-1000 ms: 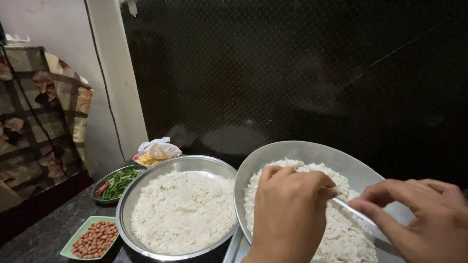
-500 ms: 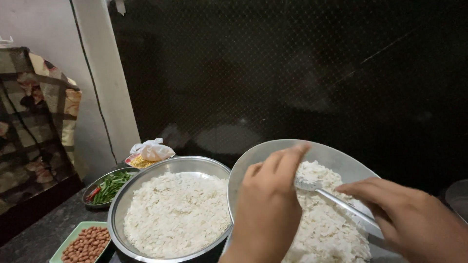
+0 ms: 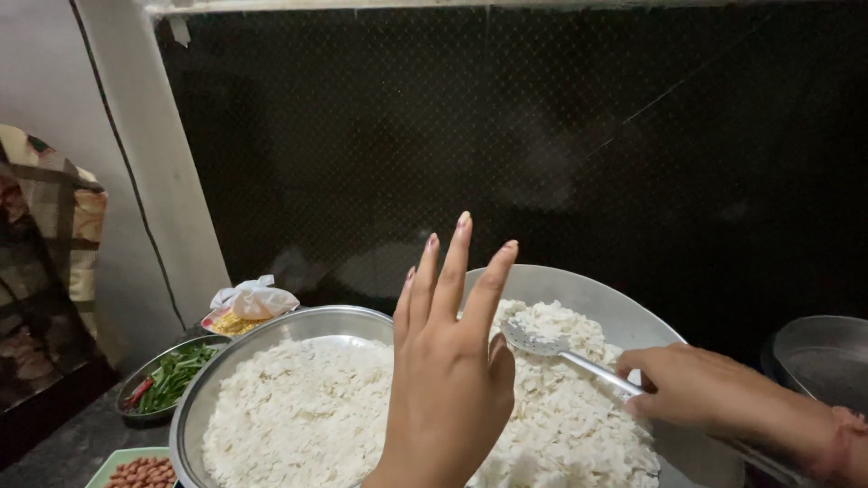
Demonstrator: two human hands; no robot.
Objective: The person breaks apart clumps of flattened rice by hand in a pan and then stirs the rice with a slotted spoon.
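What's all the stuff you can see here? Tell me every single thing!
steel bowl: one, silver, left of centre, full of white flakes
wide steel pan: one, silver, right of centre, also holding white flakes
slotted spoon: one, silver, over the pan
green chillies dish: one, dark, far left
peanut tray: one, green, bottom left
tied bag: one, white, behind the bowl
dark pot: one, right edge
left hand: raised, fingers spread, empty
right hand: holding the spoon handle
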